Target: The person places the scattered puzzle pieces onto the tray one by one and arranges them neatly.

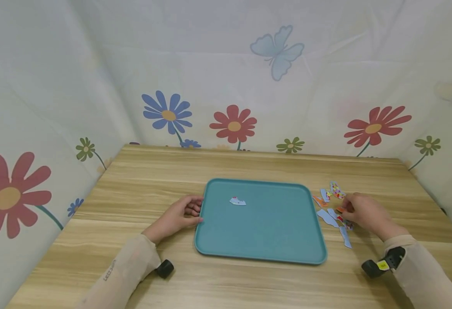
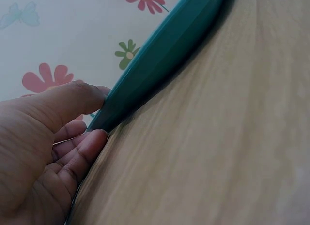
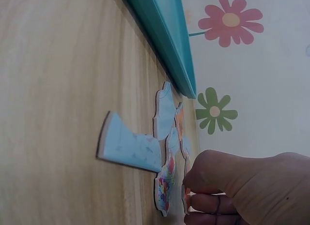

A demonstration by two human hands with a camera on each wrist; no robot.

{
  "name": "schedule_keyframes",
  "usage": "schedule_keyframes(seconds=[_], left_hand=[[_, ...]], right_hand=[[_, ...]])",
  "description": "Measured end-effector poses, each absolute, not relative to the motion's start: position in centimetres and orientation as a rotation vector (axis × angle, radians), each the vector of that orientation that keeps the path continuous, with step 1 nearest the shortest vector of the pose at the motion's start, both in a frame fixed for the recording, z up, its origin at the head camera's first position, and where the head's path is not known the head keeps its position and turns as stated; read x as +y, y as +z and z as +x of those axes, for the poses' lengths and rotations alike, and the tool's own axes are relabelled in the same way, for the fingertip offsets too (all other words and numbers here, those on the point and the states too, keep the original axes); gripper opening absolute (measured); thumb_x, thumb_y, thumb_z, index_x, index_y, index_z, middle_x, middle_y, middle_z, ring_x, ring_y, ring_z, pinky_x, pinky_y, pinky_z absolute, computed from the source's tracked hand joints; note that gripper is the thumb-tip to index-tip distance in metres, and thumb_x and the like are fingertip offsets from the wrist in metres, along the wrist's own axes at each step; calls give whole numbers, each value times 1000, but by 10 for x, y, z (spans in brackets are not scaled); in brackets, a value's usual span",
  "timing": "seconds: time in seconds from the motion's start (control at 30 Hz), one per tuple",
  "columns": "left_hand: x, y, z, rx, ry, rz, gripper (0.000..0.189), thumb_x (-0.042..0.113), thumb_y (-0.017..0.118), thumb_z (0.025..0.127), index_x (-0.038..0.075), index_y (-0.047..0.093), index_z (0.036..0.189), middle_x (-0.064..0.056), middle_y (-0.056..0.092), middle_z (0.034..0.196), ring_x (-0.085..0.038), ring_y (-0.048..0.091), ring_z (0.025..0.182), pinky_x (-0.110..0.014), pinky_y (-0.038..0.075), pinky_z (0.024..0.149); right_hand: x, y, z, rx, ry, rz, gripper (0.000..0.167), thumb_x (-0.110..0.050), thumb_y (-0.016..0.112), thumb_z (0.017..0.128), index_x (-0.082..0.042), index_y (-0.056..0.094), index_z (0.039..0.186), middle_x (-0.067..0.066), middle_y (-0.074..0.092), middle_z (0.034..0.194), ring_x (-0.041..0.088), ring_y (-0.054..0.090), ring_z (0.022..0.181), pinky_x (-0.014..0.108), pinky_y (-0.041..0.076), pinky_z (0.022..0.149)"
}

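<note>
A teal tray [image 1: 264, 223] lies on the table, with one light-blue puzzle piece [image 1: 238, 201] inside near its upper left. My left hand [image 1: 179, 213] holds the tray's left rim; in the left wrist view the thumb [image 2: 89, 97] sits against the rim and curled fingers meet the edge lower down. Right of the tray, my right hand [image 1: 366, 213] pinches an orange puzzle piece [image 1: 341, 210] within a loose group of pieces. Its fingertips are partly hidden in the right wrist view, where a pale-blue piece [image 3: 130, 146] and a multicoloured piece [image 3: 164, 187] lie close by.
Several more pieces lie around the right hand, among them a colourful piece [image 1: 336, 190] at the back and a narrow blue piece [image 1: 345, 237] in front. The wooden table [image 1: 164, 171] ends at a flower-printed curtain [image 1: 210, 64]. Each wrist carries a black camera.
</note>
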State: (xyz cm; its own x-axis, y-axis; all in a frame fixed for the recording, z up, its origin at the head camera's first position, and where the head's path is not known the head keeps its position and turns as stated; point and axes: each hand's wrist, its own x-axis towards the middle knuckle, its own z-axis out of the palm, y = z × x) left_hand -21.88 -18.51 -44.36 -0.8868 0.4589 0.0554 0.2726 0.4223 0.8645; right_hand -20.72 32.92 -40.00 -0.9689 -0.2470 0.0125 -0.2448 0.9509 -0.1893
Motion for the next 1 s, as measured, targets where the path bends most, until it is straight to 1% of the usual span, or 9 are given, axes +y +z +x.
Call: schedule_keyframes(seconds=[0.27, 0.47, 0.6, 0.73, 0.87, 1.0], left_hand=[[-184, -442, -219, 2481, 1456, 641, 60, 10, 73, 85, -3, 45, 136, -18, 56, 121, -20, 57, 101, -20, 51, 86], [-186, -445, -220, 2485, 1456, 657, 60, 11, 73, 86, -4, 45, 136, -20, 56, 120, -20, 57, 101, -22, 52, 86], [-186, -446, -220, 2496, 1457, 664, 60, 11, 73, 85, -5, 45, 136, -20, 56, 120, -17, 57, 100, -21, 52, 85], [-185, -447, -221, 2495, 1462, 652, 61, 10, 73, 85, -3, 45, 137, -19, 56, 123, -18, 56, 101, -19, 51, 85], [-185, -447, -221, 2493, 1460, 657, 61, 11, 73, 85, -2, 45, 137, -18, 56, 123, -19, 56, 101, -20, 51, 86], [-185, -448, -221, 2492, 1460, 664, 60, 11, 73, 85, -3, 45, 137, -18, 56, 122, -20, 56, 102, -20, 51, 85]], right_hand=[[328, -398, -208, 3087, -332, -402, 14, -12, 71, 79, -2, 63, 82, 4, 55, 71, 14, 46, 63, 26, 38, 55], [320, -390, -208, 3114, -369, -443, 13, -12, 71, 78, -2, 62, 82, 4, 56, 73, 14, 48, 65, 26, 40, 57], [313, -382, -206, 3121, -392, -439, 16, -12, 71, 79, 0, 63, 86, 7, 57, 77, 17, 50, 69, 29, 44, 59], [303, -373, -205, 3129, -382, -435, 20, -12, 72, 79, 2, 65, 92, 8, 57, 81, 18, 50, 71, 29, 45, 61], [293, -364, -205, 3151, -359, -503, 20, -10, 71, 79, 1, 65, 94, 7, 56, 81, 18, 51, 72, 30, 46, 62], [281, -357, -204, 3172, -354, -585, 19, -10, 72, 80, 0, 66, 95, 8, 58, 85, 19, 55, 75, 34, 50, 65]])
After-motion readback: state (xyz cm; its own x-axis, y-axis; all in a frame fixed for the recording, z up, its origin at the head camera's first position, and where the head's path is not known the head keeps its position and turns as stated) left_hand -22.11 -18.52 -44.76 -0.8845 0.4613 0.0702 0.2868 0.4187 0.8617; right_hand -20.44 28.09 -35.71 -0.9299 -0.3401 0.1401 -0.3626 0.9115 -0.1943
